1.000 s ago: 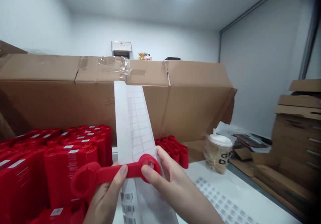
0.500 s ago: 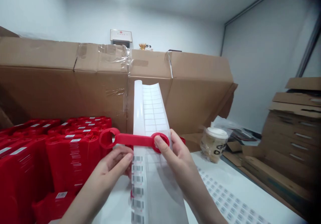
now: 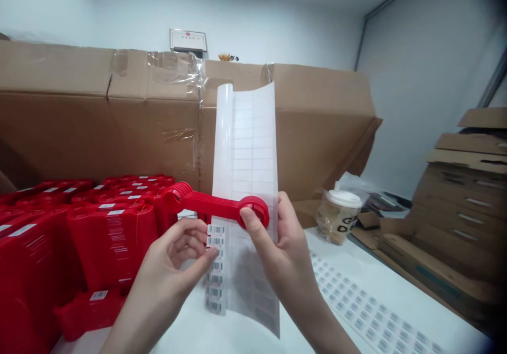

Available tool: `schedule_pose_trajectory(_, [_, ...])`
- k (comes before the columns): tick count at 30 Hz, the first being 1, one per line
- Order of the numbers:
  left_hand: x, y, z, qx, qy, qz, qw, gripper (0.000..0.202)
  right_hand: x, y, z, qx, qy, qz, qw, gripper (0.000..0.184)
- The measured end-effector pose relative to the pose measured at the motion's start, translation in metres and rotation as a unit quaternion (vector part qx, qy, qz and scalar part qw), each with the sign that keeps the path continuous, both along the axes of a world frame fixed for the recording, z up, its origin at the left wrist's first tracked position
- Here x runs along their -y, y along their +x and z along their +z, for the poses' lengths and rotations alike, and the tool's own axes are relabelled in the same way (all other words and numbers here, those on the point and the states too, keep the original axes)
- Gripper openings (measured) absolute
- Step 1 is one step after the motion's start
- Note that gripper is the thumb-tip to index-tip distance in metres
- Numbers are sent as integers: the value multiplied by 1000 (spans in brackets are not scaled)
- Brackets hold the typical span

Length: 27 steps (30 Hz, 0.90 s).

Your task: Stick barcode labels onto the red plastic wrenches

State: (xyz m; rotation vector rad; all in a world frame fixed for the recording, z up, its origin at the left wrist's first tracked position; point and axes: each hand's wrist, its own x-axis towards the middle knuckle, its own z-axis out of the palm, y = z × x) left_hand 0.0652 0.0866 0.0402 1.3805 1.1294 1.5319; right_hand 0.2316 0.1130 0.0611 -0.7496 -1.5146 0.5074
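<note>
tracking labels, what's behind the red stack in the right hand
Behind the red stack are the sheet, other red pieces at its left end and, farther back, the carton. What it covers of them cannot be seen.

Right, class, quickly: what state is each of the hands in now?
Left hand: half-curled at the barcode labels; gripping or not, cannot be told.
Right hand: closed, holding the stacked red pieces and label sheet.
</note>
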Motion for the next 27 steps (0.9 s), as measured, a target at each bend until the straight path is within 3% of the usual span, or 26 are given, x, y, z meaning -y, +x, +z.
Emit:
schedule_pose_trajectory(3, [-1,1,-4,-60,20,-5,998,21,-4,0,-2,18,2,-15,1000,28])
schedule_pose_trajectory(9, [14,8,-3,-195,140,61,969,6,-15,1,-5,33,-26,-31,999,31])
schedule_pose_trajectory(12, [28,8,5,-151,154,63,974,16,-18,2,-5,28,-44,-18,998,30])
schedule_pose_trajectory(16, [35,-3,13,-17,76,39,996,33,-16,2,-4,26,-62,14,998,30])
schedule_pose_trajectory(21, [26,-12,16,109,-2,20,994,33,-8,2,-1,12,-100,81,992,29])
schedule_pose_trajectory(27, [27,-8,18,86,12,101,991,29,-2,2,3,-45,-165,197,966,27])
